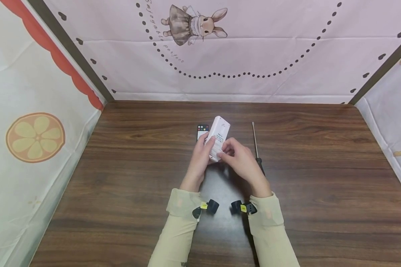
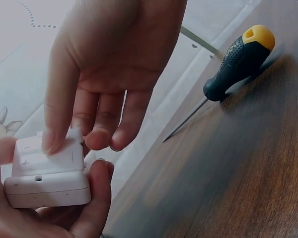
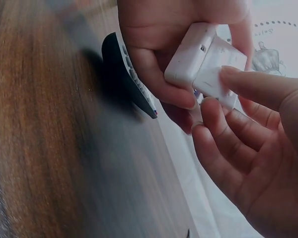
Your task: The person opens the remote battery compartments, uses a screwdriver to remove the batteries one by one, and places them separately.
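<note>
A white box-shaped device [image 1: 222, 128] with printed text and screws in its corners is held up over the table. My left hand [image 1: 197, 158] grips it along one side, thumb on the printed face and fingers beneath. At its near end my right hand [image 1: 242, 162] pinches a white battery cover [image 3: 213, 64], thumb on the outer face and forefinger at the edge. In the right wrist view the cover stands at an angle to the body, with a small gap beside it. A plus mark shows near the thumb in the left wrist view.
A dark remote control [image 1: 203, 128] with coloured buttons lies behind the left hand. To the right of the hands lies a screwdriver [image 2: 243, 57] with a black and yellow handle, its shaft pointing away. Printed cloth walls [image 1: 254, 55] enclose the wooden table [image 1: 127, 167].
</note>
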A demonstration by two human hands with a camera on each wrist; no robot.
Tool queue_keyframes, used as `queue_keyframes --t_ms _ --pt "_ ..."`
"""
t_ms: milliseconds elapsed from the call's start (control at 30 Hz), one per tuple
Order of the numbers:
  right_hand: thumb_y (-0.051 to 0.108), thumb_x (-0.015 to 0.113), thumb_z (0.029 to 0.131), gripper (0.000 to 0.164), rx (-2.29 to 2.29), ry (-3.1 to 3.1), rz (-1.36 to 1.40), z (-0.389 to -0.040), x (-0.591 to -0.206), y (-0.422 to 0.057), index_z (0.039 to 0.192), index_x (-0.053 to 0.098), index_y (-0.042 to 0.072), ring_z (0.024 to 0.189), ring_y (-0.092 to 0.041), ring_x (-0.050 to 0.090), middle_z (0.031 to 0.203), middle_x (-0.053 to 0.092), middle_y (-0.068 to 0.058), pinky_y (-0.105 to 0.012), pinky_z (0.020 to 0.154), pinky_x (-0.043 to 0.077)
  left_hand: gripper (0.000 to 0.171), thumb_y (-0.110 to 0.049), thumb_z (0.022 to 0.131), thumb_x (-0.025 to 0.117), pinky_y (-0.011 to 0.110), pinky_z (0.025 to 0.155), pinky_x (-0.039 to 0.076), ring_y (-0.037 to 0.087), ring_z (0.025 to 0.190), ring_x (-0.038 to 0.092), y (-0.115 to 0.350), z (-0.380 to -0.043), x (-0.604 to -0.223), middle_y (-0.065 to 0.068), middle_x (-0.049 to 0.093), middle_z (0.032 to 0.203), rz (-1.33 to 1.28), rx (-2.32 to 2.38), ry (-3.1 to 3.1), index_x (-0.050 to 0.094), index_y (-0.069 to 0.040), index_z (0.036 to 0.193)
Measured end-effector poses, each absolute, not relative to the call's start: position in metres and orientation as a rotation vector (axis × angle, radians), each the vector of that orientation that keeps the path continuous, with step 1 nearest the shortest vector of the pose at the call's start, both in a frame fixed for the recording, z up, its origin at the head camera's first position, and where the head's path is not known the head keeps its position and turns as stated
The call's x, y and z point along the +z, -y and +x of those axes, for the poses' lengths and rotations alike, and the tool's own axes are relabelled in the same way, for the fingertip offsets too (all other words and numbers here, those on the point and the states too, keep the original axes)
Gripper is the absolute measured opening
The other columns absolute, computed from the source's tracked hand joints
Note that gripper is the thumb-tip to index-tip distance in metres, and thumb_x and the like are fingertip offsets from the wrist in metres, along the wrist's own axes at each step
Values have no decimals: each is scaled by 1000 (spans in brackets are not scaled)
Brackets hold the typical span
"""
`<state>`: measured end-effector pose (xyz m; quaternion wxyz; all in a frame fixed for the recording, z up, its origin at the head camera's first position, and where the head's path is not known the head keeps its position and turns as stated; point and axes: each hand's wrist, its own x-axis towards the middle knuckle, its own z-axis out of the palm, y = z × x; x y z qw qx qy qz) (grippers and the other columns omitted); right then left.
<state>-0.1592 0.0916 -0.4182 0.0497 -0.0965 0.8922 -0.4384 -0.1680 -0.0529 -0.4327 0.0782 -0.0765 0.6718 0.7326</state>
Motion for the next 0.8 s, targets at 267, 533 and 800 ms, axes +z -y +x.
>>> queue_keyframes --t_ms 267,533,800 --pt "25 67 84 18 -1344 -2769 -332 -160 -419 -94 93 55 16 79 -13 59 86 63 3 -30 68 47 40 -27 97 44 29 64 51 16 85 57 57 -169 -433 12 54 117 -275 2250 -1956 39 -18 136" --pt "22 68 84 14 -1367 -2805 -330 -161 -420 -100 93 58 17 77 -13 59 83 64 3 -29 68 47 41 -25 96 47 32 64 52 14 83 58 64 -171 -431 10 55 114 -327 2313 -1924 40 -18 135" --pt "22 65 86 14 -1350 -2780 -311 -161 -418 -104 98 61 16 79 -15 59 86 65 1 -30 68 46 38 -26 97 46 46 74 53 37 103 60 79 -171 -424 13 56 118 -312 2415 -1835 38 -19 134"
